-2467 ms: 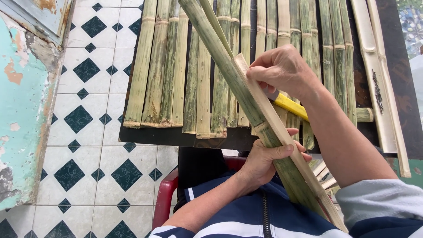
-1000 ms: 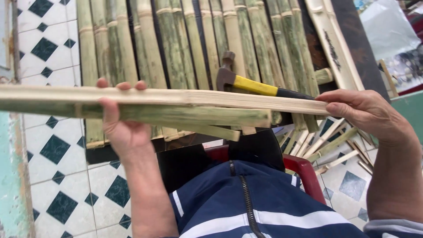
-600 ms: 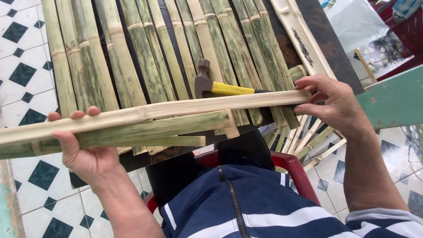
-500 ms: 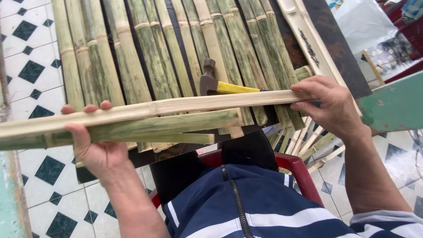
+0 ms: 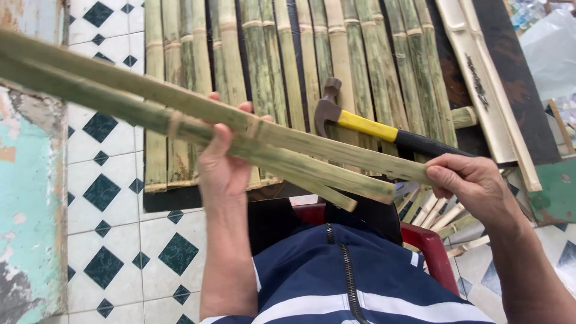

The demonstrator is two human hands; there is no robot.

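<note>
The long split bamboo strips (image 5: pixel 198 123) are lying slantwise across the scene, running from ten o'clock down to four o'clock, and they are barring the way between the person and the bamboo mat (image 5: pixel 300 66) at twelve o'clock. The claw hammer (image 5: pixel 366 123) is sitting on that mat just beyond the strips, blocking the one o'clock side. Loose offcuts (image 5: pixel 441 219) are crowding the space at four o'clock. The tiled floor (image 5: pixel 114 228) at eight o'clock is showing bare.
</note>
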